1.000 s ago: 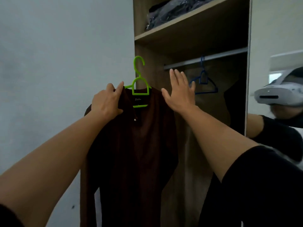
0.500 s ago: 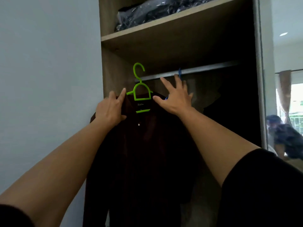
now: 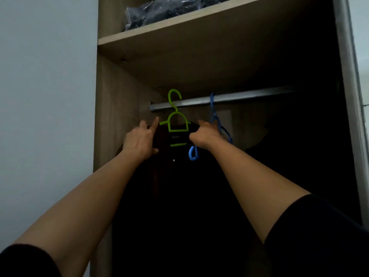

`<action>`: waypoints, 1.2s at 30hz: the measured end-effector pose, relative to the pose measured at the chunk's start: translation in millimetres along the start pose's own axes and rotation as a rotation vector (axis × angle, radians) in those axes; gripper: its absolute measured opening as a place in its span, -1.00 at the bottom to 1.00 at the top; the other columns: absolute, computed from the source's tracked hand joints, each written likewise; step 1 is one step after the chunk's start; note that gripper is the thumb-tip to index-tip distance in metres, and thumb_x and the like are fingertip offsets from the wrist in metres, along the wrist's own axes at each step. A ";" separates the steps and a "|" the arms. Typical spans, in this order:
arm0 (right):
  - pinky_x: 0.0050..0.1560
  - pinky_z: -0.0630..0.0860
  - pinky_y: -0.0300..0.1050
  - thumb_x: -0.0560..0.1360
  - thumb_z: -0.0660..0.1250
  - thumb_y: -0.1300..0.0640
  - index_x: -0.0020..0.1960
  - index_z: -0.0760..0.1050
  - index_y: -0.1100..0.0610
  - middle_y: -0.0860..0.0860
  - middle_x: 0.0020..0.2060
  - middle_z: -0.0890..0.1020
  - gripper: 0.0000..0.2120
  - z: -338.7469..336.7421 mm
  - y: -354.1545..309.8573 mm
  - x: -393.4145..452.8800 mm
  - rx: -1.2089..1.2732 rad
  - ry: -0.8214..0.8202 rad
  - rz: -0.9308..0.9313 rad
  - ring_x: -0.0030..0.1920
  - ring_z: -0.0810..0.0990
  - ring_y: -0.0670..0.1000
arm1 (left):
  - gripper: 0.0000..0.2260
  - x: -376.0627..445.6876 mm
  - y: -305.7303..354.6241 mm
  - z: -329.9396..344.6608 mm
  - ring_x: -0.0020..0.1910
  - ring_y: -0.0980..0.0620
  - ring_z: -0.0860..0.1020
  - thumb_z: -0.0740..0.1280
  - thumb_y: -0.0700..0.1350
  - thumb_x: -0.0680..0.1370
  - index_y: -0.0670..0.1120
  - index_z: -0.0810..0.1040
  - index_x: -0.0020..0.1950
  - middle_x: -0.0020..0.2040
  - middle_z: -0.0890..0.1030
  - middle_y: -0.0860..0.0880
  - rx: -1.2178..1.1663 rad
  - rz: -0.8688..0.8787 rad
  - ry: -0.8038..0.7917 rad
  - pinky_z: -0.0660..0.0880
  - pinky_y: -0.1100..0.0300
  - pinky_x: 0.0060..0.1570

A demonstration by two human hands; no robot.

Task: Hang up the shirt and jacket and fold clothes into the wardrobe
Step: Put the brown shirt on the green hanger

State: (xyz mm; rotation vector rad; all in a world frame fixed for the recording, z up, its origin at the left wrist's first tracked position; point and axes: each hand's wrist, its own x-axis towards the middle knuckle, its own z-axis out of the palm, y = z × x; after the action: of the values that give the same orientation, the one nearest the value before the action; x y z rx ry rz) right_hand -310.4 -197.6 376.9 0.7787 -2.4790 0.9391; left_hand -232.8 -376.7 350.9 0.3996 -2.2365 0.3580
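Observation:
A dark brown shirt (image 3: 179, 196) hangs on a green hanger (image 3: 177, 122), raised inside the wardrobe. The hanger's hook is level with the metal rod (image 3: 249, 95); whether it rests on the rod I cannot tell. My left hand (image 3: 139, 140) grips the shirt's left shoulder, index finger pointing up. My right hand (image 3: 203, 134) holds the right shoulder, thumb under the fabric. A blue hanger (image 3: 218, 124) hangs on the rod just behind my right hand, and a blue loop (image 3: 192, 154) shows below that hand.
A wooden shelf (image 3: 199, 23) above the rod carries dark clothes in a plastic bag (image 3: 169, 9). The wardrobe's left side panel (image 3: 119, 108) stands close to my left hand. Dark garments fill the right of the hanging space. A grey wall lies to the left.
Both hands have lifted the shirt and green hanger up and into the wardrobe, close to the rod. My right hand went from spread fingers to holding the shirt's shoulder.

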 end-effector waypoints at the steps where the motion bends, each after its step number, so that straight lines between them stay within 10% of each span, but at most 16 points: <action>1: 0.18 0.40 -0.07 0.51 0.22 0.10 0.47 0.18 0.08 0.24 0.46 0.17 -0.45 3.1 2.2 3.1 -0.003 -0.008 0.002 0.36 0.35 0.23 | -0.10 2.8 1.6 4.4 0.18 -0.22 0.46 0.45 0.08 0.41 0.04 -0.07 0.55 0.29 0.31 -0.20 -0.002 0.002 0.000 0.47 -0.07 0.05; 14: 0.18 0.45 -0.06 0.53 0.20 0.38 0.55 -0.10 -0.04 0.20 0.49 -0.33 -0.23 19.3 9.5 -2.2 0.006 0.101 -0.087 0.41 0.30 0.25 | -0.08 19.7 9.8 36.6 0.17 -0.21 0.49 0.46 0.04 0.41 0.06 -0.10 0.55 0.33 0.29 -0.17 -0.043 0.016 -0.060 0.49 -0.07 0.03; 23: 0.14 0.46 -0.05 0.52 0.23 0.34 0.55 -0.16 -0.05 0.24 0.47 -0.37 -0.19 62.5 21.4 -34.6 -0.191 0.166 -0.233 0.37 0.35 0.27 | -0.44 24.6 5.9 12.9 0.36 -0.20 0.35 0.18 0.26 0.53 0.01 0.34 0.44 0.38 0.36 -0.20 -0.500 -0.030 0.026 0.32 -0.04 0.34; 30: 0.38 0.26 -0.05 0.58 0.06 0.34 0.56 -0.16 0.04 0.28 0.46 -0.38 -0.34 99.9 18.3 -97.5 -0.345 0.215 -0.411 0.50 0.07 0.24 | -0.55 16.9 39.3 -63.6 0.16 -0.14 0.53 0.14 0.16 0.59 -0.15 0.61 0.13 0.10 0.61 -0.19 -0.820 -0.100 0.104 0.41 0.12 0.10; 36: 0.14 0.41 0.02 0.54 0.15 0.11 0.54 0.00 -0.06 0.14 0.54 -0.08 -0.37 85.3 7.0 -145.8 -0.156 0.174 -0.597 0.25 0.42 0.21 | -0.75 -22.4 28.1 -84.9 0.07 0.01 0.58 0.17 -0.08 0.62 -0.16 0.59 0.09 -0.02 0.65 -0.07 -1.006 -0.249 0.155 0.43 0.18 0.16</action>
State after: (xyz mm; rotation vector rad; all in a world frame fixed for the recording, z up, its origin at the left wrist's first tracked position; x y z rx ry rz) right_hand -214.1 -199.5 238.0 1.2259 -1.9587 0.5574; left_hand -172.4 -315.0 383.4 0.0870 -1.8940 -0.8185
